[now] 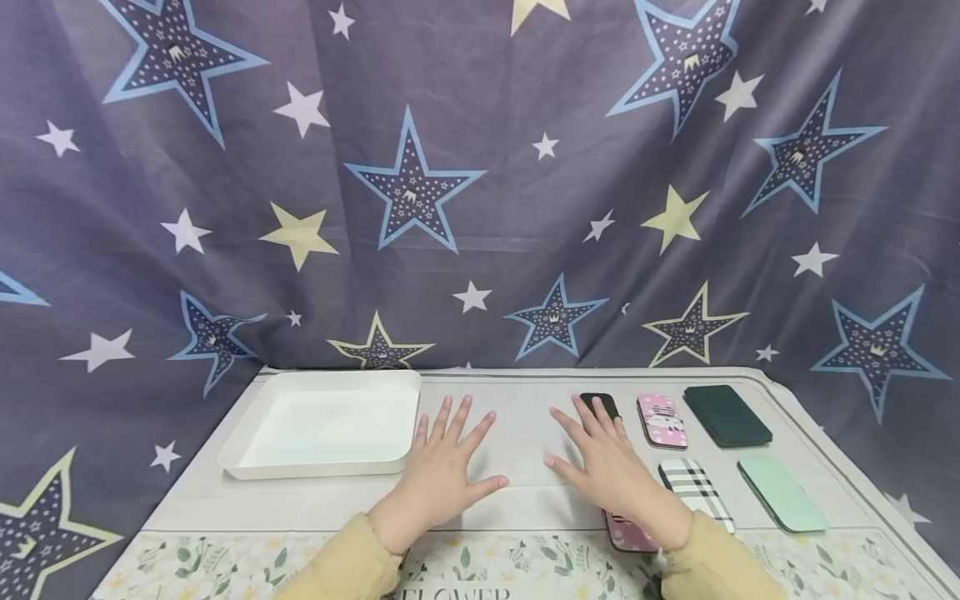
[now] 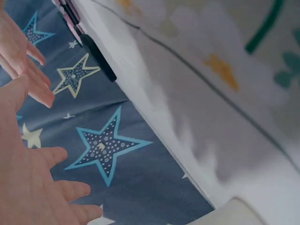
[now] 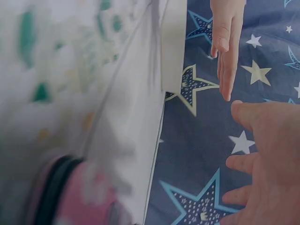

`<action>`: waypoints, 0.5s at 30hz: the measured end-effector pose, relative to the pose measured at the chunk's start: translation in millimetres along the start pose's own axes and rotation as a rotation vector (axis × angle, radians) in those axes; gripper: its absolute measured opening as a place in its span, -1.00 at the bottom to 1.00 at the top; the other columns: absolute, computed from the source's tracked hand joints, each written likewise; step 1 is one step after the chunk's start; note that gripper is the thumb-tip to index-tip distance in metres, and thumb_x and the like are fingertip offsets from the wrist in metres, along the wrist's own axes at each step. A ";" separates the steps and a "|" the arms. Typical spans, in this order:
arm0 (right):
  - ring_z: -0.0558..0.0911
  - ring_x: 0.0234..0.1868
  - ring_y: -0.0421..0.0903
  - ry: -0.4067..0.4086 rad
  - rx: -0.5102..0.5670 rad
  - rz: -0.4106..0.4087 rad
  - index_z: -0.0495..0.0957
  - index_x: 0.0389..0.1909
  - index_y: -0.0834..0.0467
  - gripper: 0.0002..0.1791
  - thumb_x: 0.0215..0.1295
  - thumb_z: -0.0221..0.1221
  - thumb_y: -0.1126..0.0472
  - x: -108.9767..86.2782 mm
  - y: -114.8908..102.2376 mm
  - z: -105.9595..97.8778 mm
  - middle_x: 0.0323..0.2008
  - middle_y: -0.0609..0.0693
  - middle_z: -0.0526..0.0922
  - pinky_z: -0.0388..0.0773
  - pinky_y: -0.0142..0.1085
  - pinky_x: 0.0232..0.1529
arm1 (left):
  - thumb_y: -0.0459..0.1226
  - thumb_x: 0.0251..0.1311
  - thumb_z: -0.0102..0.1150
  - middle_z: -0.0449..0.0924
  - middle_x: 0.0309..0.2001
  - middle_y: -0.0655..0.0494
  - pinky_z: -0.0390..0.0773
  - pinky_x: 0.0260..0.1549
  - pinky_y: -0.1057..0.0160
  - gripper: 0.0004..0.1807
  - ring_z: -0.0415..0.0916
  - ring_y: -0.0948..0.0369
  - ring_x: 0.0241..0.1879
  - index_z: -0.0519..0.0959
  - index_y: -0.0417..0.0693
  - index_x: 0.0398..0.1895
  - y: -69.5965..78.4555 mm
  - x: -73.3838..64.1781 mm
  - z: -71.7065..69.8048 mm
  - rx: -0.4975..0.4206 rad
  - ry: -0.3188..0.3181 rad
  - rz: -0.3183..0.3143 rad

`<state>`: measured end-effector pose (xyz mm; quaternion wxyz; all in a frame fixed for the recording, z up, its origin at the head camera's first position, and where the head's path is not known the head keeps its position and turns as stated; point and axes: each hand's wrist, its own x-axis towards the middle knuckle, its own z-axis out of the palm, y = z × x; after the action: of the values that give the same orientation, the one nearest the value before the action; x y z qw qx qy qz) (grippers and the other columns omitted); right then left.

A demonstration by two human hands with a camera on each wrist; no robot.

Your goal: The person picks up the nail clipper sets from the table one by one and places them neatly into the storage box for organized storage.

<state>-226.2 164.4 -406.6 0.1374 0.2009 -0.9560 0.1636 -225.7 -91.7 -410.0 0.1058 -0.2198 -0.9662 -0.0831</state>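
My left hand (image 1: 438, 471) is held palm down with fingers spread, just right of a shallow white tray (image 1: 322, 469); it holds nothing. Fingers likewise spread, my right hand (image 1: 615, 471) hovers over the table's right part, also holding nothing. Its fingers partly cover a small black case (image 1: 612, 406), and its wrist hides part of a pink case (image 1: 628, 535). To its right lie a pink patterned case (image 1: 662, 422), a plaid case (image 1: 696, 487), a dark green case (image 1: 727, 415) and a mint green case (image 1: 783, 493). The right wrist view shows a blurred pink case (image 3: 86, 194).
A pale cloth with a floral front band (image 1: 210, 567) covers the table (image 1: 517, 500). Behind it hangs a dark curtain (image 1: 510, 217) printed with stars. Something dark, mostly hidden, shows beside the right sleeve (image 1: 712, 567).
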 end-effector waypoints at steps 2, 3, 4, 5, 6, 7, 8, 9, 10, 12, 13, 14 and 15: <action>-0.03 0.43 0.31 -0.028 0.050 -0.002 0.22 0.38 -0.01 -0.27 0.26 0.06 -0.24 6.3 -6.0 -3.4 0.45 0.19 0.01 0.02 0.38 0.29 | 0.43 0.07 -0.19 -0.25 0.51 -0.05 -0.14 0.37 -0.32 -0.08 -0.34 -0.12 0.47 0.02 0.27 0.47 -1.5 -2.3 -6.3 -0.013 0.018 0.001; -0.02 0.43 0.31 -0.043 0.074 -0.003 0.21 0.39 0.02 -0.27 0.27 0.06 -0.22 10.2 -9.5 -4.9 0.44 0.21 0.02 0.04 0.36 0.30 | 0.43 0.08 -0.21 -0.24 0.51 -0.05 -0.14 0.37 -0.31 -0.08 -0.33 -0.12 0.47 0.02 0.26 0.47 -3.3 -3.6 -9.6 -0.017 0.034 0.001; 0.00 0.42 0.31 -0.059 0.102 -0.005 0.20 0.39 0.04 -0.27 0.28 0.06 -0.20 14.4 -13.5 -6.4 0.44 0.23 0.04 0.06 0.34 0.31 | 0.42 0.10 -0.23 -0.24 0.50 -0.05 -0.14 0.37 -0.31 -0.09 -0.32 -0.12 0.47 0.02 0.25 0.47 -5.7 -5.0 -12.9 -0.013 0.053 0.000; 0.01 0.42 0.30 -0.076 0.128 -0.006 0.19 0.39 0.07 -0.27 0.29 0.06 -0.18 18.9 -17.3 -7.4 0.43 0.24 0.05 0.07 0.31 0.33 | 0.41 0.12 -0.26 -0.24 0.50 -0.05 -0.14 0.38 -0.29 -0.11 -0.32 -0.12 0.47 0.01 0.25 0.47 -8.8 -6.6 -16.5 -0.009 0.071 -0.005; 0.02 0.43 0.29 -0.091 0.154 -0.010 0.18 0.40 0.10 -0.27 0.30 0.07 -0.16 23.8 -21.3 -7.9 0.43 0.25 0.06 0.06 0.27 0.35 | 0.39 0.15 -0.26 -0.23 0.50 -0.06 -0.13 0.38 -0.29 -0.13 -0.31 -0.12 0.47 0.02 0.23 0.47 -12.6 -8.5 -20.4 -0.007 0.088 -0.014; 0.03 0.43 0.27 -0.106 0.180 -0.013 0.16 0.40 0.13 -0.26 0.30 0.07 -0.14 29.1 -25.3 -8.3 0.43 0.25 0.06 0.07 0.24 0.37 | 0.37 0.18 -0.28 -0.23 0.50 -0.06 -0.13 0.38 -0.28 -0.15 -0.30 -0.13 0.46 0.01 0.21 0.47 -17.4 -10.3 -24.3 -0.002 0.105 -0.025; 0.03 0.44 0.24 -0.121 0.202 -0.015 0.13 0.41 0.15 -0.25 0.31 0.07 -0.12 34.6 -29.0 -8.1 0.43 0.25 0.06 0.06 0.19 0.40 | 0.34 0.21 -0.29 -0.23 0.50 -0.07 -0.12 0.38 -0.27 -0.17 -0.30 -0.13 0.46 0.01 0.19 0.47 -23.2 -12.1 -27.8 0.002 0.122 -0.038; 0.04 0.44 0.21 -0.136 0.225 -0.019 0.11 0.42 0.17 -0.24 0.32 0.06 -0.11 40.6 -32.7 -7.3 0.43 0.24 0.06 0.07 0.14 0.41 | 0.32 0.24 -0.30 -0.24 0.50 -0.07 -0.13 0.38 -0.26 -0.19 -0.30 -0.13 0.46 0.00 0.17 0.48 -29.8 -14.0 -31.6 0.004 0.133 -0.056; 0.04 0.45 0.18 -0.150 0.252 -0.022 0.08 0.42 0.20 -0.23 0.33 0.06 -0.09 46.5 -36.6 -6.4 0.43 0.24 0.05 0.05 0.10 0.43 | 0.29 0.27 -0.30 -0.26 0.50 -0.08 -0.14 0.39 -0.26 -0.20 -0.30 -0.14 0.46 -0.01 0.14 0.48 -37.4 -15.9 -35.0 0.002 0.145 -0.074; 0.04 0.45 0.13 -0.184 0.298 -0.023 0.03 0.43 0.24 -0.22 0.35 0.04 -0.07 58.9 -43.5 -2.0 0.44 0.21 0.04 0.05 0.03 0.45 | 0.23 0.31 -0.28 -0.29 0.50 -0.11 -0.17 0.40 -0.25 -0.22 -0.33 -0.14 0.46 -0.03 0.08 0.49 -55.0 -19.9 -41.7 -0.015 0.157 -0.117; 0.05 0.46 0.12 -0.205 0.324 -0.017 0.01 0.43 0.25 -0.22 0.36 0.03 -0.07 64.8 -46.9 0.8 0.45 0.20 0.03 0.05 0.00 0.46 | 0.21 0.32 -0.27 -0.28 0.50 -0.13 -0.17 0.39 -0.26 -0.22 -0.33 -0.15 0.46 -0.04 0.05 0.49 -64.8 -21.8 -44.2 -0.023 0.168 -0.134; 0.05 0.46 0.11 -0.223 0.349 -0.010 0.00 0.44 0.26 -0.22 0.36 0.01 -0.07 70.7 -49.9 4.5 0.45 0.19 0.03 0.05 -0.03 0.46 | 0.19 0.33 -0.24 -0.29 0.49 -0.16 -0.18 0.39 -0.27 -0.22 -0.33 -0.16 0.46 -0.04 0.02 0.49 -75.2 -24.0 -46.3 -0.030 0.178 -0.150; 0.06 0.45 0.11 -0.240 0.375 -0.002 -0.01 0.44 0.26 -0.22 0.37 0.00 -0.07 76.7 -54.0 8.5 0.45 0.18 0.04 0.05 -0.04 0.46 | 0.16 0.34 -0.22 -0.29 0.49 -0.20 -0.19 0.39 -0.28 -0.22 -0.34 -0.17 0.46 -0.06 -0.01 0.49 -86.3 -26.8 -48.7 -0.036 0.187 -0.168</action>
<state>-272.3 88.5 -375.2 -0.0170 0.2418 -0.9181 0.3135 -232.1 -189.4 -379.4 0.1842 -0.1312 -0.9655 -0.1290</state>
